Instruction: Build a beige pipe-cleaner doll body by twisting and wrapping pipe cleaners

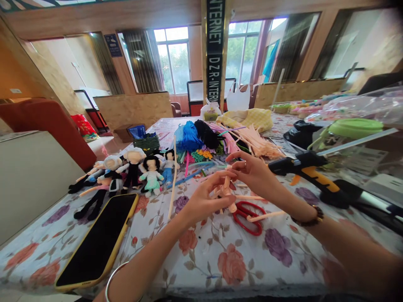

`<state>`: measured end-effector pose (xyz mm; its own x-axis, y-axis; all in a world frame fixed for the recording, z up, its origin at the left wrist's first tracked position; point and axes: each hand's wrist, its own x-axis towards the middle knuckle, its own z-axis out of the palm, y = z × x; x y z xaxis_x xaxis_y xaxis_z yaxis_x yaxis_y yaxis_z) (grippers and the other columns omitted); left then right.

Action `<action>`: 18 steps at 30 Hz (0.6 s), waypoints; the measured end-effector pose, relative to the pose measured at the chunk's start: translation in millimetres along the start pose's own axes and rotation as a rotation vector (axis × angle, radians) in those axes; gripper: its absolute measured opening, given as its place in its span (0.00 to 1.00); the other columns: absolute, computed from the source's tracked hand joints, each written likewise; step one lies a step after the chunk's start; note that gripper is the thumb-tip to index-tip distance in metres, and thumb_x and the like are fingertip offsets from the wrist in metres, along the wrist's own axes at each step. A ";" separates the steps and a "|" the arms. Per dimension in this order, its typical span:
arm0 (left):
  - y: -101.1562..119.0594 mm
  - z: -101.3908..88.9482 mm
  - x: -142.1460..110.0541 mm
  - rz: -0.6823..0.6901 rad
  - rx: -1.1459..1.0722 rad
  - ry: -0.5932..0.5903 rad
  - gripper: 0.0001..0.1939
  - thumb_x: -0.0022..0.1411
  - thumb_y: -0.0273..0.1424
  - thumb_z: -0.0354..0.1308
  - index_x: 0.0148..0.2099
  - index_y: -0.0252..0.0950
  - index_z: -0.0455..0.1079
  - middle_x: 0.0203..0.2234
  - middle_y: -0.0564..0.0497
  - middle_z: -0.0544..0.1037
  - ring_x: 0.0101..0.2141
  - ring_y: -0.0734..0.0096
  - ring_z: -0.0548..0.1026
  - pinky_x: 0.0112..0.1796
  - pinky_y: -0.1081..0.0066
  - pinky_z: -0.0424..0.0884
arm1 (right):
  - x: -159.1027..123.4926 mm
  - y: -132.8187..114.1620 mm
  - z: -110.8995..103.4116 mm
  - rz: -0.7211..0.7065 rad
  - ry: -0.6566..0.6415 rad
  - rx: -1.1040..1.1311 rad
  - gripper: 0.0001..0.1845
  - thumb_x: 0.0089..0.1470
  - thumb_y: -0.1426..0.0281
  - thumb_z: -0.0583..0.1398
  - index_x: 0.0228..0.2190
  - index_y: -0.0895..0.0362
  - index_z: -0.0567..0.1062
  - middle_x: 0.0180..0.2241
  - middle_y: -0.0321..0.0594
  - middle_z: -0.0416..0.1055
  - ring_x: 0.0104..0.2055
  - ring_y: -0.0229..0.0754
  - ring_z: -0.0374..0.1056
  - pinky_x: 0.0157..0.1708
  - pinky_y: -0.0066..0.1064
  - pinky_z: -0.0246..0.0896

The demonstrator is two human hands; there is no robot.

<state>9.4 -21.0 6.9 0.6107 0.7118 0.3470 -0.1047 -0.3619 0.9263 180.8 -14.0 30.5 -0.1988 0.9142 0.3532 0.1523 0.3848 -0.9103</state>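
Note:
My left hand [209, 195] is closed around a small peach doll part [231, 206] that looks shaped from fuzzy craft stems. At the upper end of that part, the fingertips of my right hand [252, 170] pinch together; a pale tip shows there, partly hidden by the fingers. Right below the hands, scissors with red handles [258, 230] lie on the flowered tablecloth [201, 268]. Loose peach stems [270, 215] lie beside and across the scissors. Several finished dolls [151, 175] rest to the left of my hands.
A phone in a yellow case [100, 241] lies at the left front. At right is a black and orange glue gun [315, 176] with a glue stick, near a green-lidded container [355, 126]. Blue stem bundles [189, 136] and peach stem bundles [261, 142] are piled behind my hands.

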 end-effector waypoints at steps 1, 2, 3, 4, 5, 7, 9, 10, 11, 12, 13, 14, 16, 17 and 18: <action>-0.5 -0.2 0.2 -0.001 -0.002 -0.001 0.22 0.53 0.32 0.61 0.51 0.41 0.65 0.39 0.50 0.72 0.44 0.67 0.69 0.49 0.66 0.62 | 0.6 1.2 -0.6 0.014 -0.003 0.021 0.14 0.45 0.69 0.61 0.36 0.55 0.67 0.23 0.32 0.73 0.25 0.37 0.69 0.27 0.29 0.63; -0.9 -0.4 0.4 0.002 -0.002 -0.001 0.21 0.53 0.32 0.61 0.51 0.41 0.65 0.39 0.51 0.72 0.44 0.67 0.69 0.49 0.66 0.62 | 0.9 2.0 -1.1 0.032 -0.006 0.041 0.14 0.44 0.68 0.62 0.36 0.55 0.67 0.23 0.33 0.74 0.25 0.38 0.69 0.28 0.30 0.63; -1.3 -0.6 0.6 0.004 0.002 0.000 0.21 0.53 0.32 0.61 0.50 0.40 0.65 0.38 0.51 0.72 0.44 0.67 0.69 0.49 0.66 0.62 | 1.0 2.5 -1.7 0.054 -0.008 0.064 0.15 0.44 0.67 0.63 0.35 0.55 0.67 0.23 0.34 0.74 0.25 0.38 0.70 0.29 0.30 0.63; -1.5 -0.8 0.7 0.006 0.009 0.001 0.21 0.53 0.32 0.61 0.50 0.40 0.65 0.38 0.51 0.72 0.44 0.67 0.69 0.50 0.66 0.62 | 0.9 2.6 -2.3 0.083 -0.008 0.093 0.16 0.43 0.66 0.64 0.35 0.55 0.68 0.23 0.34 0.74 0.25 0.38 0.70 0.29 0.31 0.64; -1.7 -0.9 0.8 0.006 0.018 0.003 0.20 0.53 0.32 0.61 0.49 0.40 0.65 0.38 0.51 0.72 0.44 0.67 0.69 0.50 0.65 0.61 | 0.4 2.5 -3.0 0.118 -0.005 0.126 0.16 0.43 0.65 0.64 0.35 0.55 0.68 0.23 0.34 0.74 0.26 0.38 0.70 0.30 0.31 0.64; -1.6 -1.1 0.6 0.000 0.042 0.004 0.20 0.53 0.33 0.61 0.49 0.39 0.65 0.39 0.50 0.72 0.44 0.66 0.70 0.51 0.64 0.62 | -0.9 2.0 -4.3 0.192 0.001 0.182 0.17 0.43 0.63 0.66 0.35 0.55 0.69 0.23 0.33 0.74 0.26 0.37 0.70 0.31 0.30 0.64; -0.9 -1.1 -0.1 -0.009 0.067 0.000 0.21 0.53 0.34 0.61 0.50 0.39 0.65 0.40 0.49 0.73 0.46 0.64 0.70 0.51 0.63 0.61 | -2.4 2.2 -5.4 0.250 0.005 0.223 0.17 0.42 0.62 0.66 0.33 0.56 0.70 0.25 0.33 0.74 0.27 0.35 0.70 0.32 0.29 0.63; -0.4 -1.0 -0.5 -0.016 0.078 -0.003 0.22 0.53 0.34 0.61 0.51 0.39 0.65 0.41 0.49 0.73 0.47 0.63 0.70 0.52 0.62 0.61 | -3.0 2.5 -5.9 0.268 0.006 0.236 0.17 0.42 0.61 0.67 0.32 0.56 0.71 0.25 0.34 0.74 0.27 0.35 0.70 0.32 0.28 0.63; 0.1 -0.9 -1.0 -0.023 0.087 -0.005 0.23 0.53 0.35 0.61 0.52 0.39 0.65 0.42 0.48 0.73 0.48 0.62 0.69 0.52 0.61 0.61 | -3.6 2.9 -6.2 0.277 0.006 0.242 0.16 0.41 0.61 0.67 0.31 0.57 0.72 0.26 0.34 0.75 0.28 0.35 0.70 0.33 0.28 0.63; 0.8 -0.8 -1.5 -0.031 0.096 -0.005 0.24 0.53 0.35 0.62 0.53 0.39 0.65 0.44 0.48 0.73 0.50 0.61 0.69 0.53 0.61 0.60 | -4.1 3.2 -6.6 0.278 0.006 0.243 0.16 0.41 0.60 0.67 0.30 0.57 0.73 0.27 0.35 0.75 0.29 0.35 0.70 0.34 0.29 0.63; 1.4 -0.6 -1.9 -0.037 0.103 -0.003 0.24 0.53 0.35 0.62 0.53 0.39 0.65 0.45 0.48 0.73 0.50 0.60 0.68 0.54 0.60 0.60 | -4.7 3.2 -7.2 0.270 0.008 0.238 0.16 0.41 0.60 0.67 0.30 0.57 0.74 0.27 0.35 0.75 0.29 0.35 0.70 0.35 0.29 0.63; 2.0 -0.4 -2.3 -0.040 0.109 -0.003 0.25 0.53 0.35 0.62 0.54 0.39 0.65 0.46 0.47 0.73 0.51 0.60 0.68 0.54 0.60 0.59 | -5.5 2.7 -8.1 0.255 0.011 0.222 0.17 0.41 0.59 0.67 0.30 0.57 0.74 0.27 0.36 0.75 0.30 0.36 0.70 0.35 0.30 0.64; 2.9 0.1 -3.0 -0.036 0.114 -0.003 0.26 0.53 0.35 0.62 0.55 0.40 0.64 0.49 0.47 0.72 0.52 0.60 0.67 0.55 0.60 0.59 | -8.1 -0.1 -12.0 0.221 0.023 0.167 0.18 0.41 0.57 0.66 0.31 0.56 0.75 0.29 0.37 0.75 0.31 0.37 0.70 0.36 0.32 0.64; 3.1 0.4 -3.2 -0.034 0.114 -0.005 0.27 0.53 0.35 0.62 0.55 0.40 0.64 0.51 0.47 0.71 0.53 0.60 0.67 0.55 0.60 0.59 | -10.2 -2.3 -15.3 0.205 0.035 0.130 0.19 0.42 0.56 0.65 0.32 0.56 0.75 0.29 0.38 0.75 0.31 0.38 0.70 0.35 0.32 0.64; 3.2 0.7 -3.4 -0.036 0.113 -0.008 0.27 0.53 0.34 0.62 0.56 0.41 0.64 0.53 0.47 0.69 0.53 0.59 0.67 0.55 0.60 0.59 | -12.9 -4.7 -19.7 0.196 0.047 0.083 0.20 0.42 0.55 0.65 0.32 0.56 0.75 0.30 0.39 0.76 0.32 0.39 0.70 0.35 0.32 0.64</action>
<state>7.5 -25.0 8.6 0.6186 0.7209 0.3124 0.0066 -0.4024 0.9155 201.7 -25.1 34.5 -0.1279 0.9761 0.1756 0.1025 0.1891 -0.9766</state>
